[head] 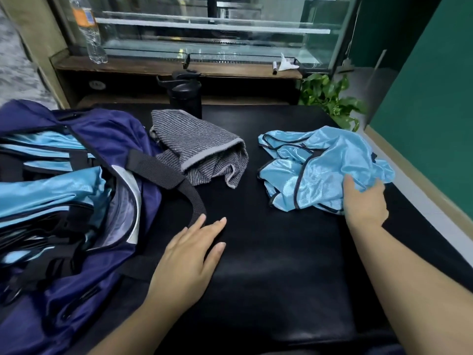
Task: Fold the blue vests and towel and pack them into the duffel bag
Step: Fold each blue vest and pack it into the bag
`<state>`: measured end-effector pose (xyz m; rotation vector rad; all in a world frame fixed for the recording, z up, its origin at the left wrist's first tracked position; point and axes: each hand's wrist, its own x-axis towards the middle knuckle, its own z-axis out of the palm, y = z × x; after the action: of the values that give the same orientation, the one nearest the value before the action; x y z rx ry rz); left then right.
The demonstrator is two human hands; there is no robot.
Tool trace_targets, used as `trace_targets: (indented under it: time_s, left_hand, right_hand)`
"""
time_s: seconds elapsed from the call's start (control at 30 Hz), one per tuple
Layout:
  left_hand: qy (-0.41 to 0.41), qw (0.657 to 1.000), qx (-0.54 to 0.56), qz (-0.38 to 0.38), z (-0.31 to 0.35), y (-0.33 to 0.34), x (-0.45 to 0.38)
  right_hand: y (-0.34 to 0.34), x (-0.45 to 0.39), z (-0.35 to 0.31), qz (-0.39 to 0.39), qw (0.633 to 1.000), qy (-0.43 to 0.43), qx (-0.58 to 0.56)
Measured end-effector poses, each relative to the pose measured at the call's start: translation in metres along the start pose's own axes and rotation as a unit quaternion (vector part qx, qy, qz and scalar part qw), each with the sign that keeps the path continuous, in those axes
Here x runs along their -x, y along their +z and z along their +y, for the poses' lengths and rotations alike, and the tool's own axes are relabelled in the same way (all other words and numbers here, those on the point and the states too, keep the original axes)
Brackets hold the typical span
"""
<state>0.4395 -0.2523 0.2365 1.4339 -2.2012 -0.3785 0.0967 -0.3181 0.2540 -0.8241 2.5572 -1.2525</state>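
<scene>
- Toward the right edge of the black table (268,278), the right hand (364,203) lies on the near right corner of a crumpled blue vest (320,170), fingers curled into the shiny fabric and pinching a fold of it.
- Nearer the front left, the left hand (189,254) rests flat on the bare tabletop, fingers straight and slightly spread, holding nothing; its fingertips lie just beside the loop of the bag's black strap (176,180).
- That vest is a loose heap with no clean long axis (its dark trim runs every which way), spreading leftward and away from the right hand toward the table's middle; the right hand is plainly the nearer one, the left well apart from it.
- Left of the vest, toward the back middle of the table, a grey striped towel (199,152) lies bunched, its length running roughly from back left to front right, one end touching the duffel bag (76,226).
- The duffel bag fills the left edge, unzipped, with folded blue fabric (51,188) already showing inside.
- My judgement: the loose vest must be drawn to the open middle and spread flat before folding.
</scene>
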Motion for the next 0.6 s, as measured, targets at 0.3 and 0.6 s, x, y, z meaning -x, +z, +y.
trace_targets:
  time_s: [0.3, 0.6]
  left_hand:
    - [0.003, 0.999, 0.014, 0.031, 0.002, -0.001, 0.002]
    - [0.0, 0.999, 0.022, 0.03, 0.002, -0.002, 0.004]
  right_hand:
    - [-0.001, 0.038, 0.006, 0.032, 0.949, -0.309, 0.056]
    - [-0.019, 0.117, 0.01, -0.254, 0.849, -0.459, 0.065]
